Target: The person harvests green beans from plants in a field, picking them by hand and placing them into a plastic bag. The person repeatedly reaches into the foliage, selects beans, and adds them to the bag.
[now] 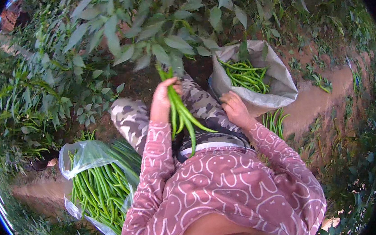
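Observation:
My left hand [160, 95] holds a small bunch of long green chili peppers [181, 113] above my lap, their tips pointing down towards my waist. My right hand [235, 109] is beside the near left side of a whitish woven sack [282, 96], its fingers curled; whether they grip the rim is unclear. Inside the open sack lie green peppers [247, 77]. To my left, a clear plastic bag [91, 157] is full of long green peppers [101, 190]. Leafy pepper plants [177, 42] stand in front of me, their leaves reaching close above the held bunch.
More peppers [274, 122] lie just below the sack, partly behind my right forearm. A bare soil path [321, 94] with scattered leaves runs to the right. Dense plants [36, 98] line the left side. My bent knees in camouflage trousers [128, 118] are between the bag and the sack.

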`<move>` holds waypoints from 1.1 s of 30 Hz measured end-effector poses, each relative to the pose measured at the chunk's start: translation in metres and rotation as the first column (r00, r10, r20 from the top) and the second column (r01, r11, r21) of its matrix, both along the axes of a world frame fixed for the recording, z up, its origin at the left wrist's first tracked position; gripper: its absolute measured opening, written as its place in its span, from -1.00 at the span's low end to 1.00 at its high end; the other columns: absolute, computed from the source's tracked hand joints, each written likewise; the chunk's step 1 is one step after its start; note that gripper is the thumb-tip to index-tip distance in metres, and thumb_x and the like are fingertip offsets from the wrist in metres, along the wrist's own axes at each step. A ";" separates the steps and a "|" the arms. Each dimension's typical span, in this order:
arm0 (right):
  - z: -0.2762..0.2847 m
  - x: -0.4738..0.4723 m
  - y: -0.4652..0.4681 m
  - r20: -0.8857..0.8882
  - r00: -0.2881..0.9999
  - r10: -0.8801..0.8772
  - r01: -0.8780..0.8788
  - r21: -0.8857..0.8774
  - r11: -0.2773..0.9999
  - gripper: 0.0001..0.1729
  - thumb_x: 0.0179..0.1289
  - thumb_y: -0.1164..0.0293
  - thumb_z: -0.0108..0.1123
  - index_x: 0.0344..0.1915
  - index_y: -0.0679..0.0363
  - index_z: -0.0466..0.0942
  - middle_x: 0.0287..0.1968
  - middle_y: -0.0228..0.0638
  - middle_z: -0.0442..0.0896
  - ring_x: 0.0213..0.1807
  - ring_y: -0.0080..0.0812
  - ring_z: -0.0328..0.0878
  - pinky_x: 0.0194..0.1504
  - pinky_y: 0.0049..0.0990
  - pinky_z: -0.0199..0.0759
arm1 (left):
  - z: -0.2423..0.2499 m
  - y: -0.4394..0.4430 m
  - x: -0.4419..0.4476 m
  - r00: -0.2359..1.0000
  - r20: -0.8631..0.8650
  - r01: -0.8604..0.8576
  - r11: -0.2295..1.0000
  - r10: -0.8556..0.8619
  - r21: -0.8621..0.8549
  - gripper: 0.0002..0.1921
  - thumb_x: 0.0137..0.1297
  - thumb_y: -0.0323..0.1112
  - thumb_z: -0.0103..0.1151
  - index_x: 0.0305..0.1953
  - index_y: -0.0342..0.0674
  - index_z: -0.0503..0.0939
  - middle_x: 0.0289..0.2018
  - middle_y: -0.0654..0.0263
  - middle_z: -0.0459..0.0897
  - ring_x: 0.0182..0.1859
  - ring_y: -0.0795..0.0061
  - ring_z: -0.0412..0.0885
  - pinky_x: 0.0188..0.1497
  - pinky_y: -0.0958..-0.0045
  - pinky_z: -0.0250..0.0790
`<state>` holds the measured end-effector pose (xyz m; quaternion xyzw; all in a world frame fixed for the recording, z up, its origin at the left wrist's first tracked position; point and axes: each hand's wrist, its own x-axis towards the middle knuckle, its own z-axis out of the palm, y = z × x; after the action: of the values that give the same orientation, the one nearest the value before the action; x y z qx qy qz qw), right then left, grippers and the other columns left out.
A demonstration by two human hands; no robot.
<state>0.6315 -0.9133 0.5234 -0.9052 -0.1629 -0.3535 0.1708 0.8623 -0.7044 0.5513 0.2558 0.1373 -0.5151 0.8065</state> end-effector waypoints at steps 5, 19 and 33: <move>-0.066 -0.015 -0.017 -0.741 0.668 0.063 0.275 0.325 0.905 -0.80 0.09 0.59 -0.04 -0.26 0.34 0.50 -0.15 0.07 0.54 -0.10 0.06 0.51 -0.09 -0.13 0.41 | 0.056 0.052 -0.031 0.988 -0.034 -0.156 0.925 0.154 -0.348 -0.77 0.21 -0.35 0.20 -0.21 -0.24 0.37 -0.52 0.44 0.25 -0.53 0.64 0.23 -0.47 0.57 0.19; -0.233 0.082 0.022 -0.961 0.219 0.169 0.438 0.252 0.863 -0.61 0.11 0.43 0.11 -0.04 0.35 0.45 -0.06 0.11 0.54 -0.05 0.02 0.51 -0.05 -0.18 0.39 | 0.164 0.114 -0.083 0.628 0.394 -0.537 0.741 0.671 -0.404 -0.71 0.24 -0.40 0.17 -0.19 -0.23 0.22 -0.50 0.39 0.24 -0.53 0.63 0.28 -0.48 0.55 0.22; -0.238 0.074 0.019 -0.952 0.203 0.229 0.511 0.302 0.805 -0.53 0.09 0.38 0.16 0.02 0.35 0.42 -0.05 0.07 0.56 -0.04 -0.06 0.52 -0.04 -0.24 0.39 | 0.161 0.076 -0.055 0.685 0.415 -0.586 0.791 0.599 -0.175 -0.80 0.31 -0.38 0.07 -0.17 -0.26 0.28 -0.49 0.41 0.21 -0.51 0.65 0.21 -0.47 0.59 0.13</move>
<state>0.7054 -0.8946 0.2852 -0.8343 0.1836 0.2463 0.4577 0.8075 -0.6286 0.7123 0.2979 0.0151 -0.1553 0.9417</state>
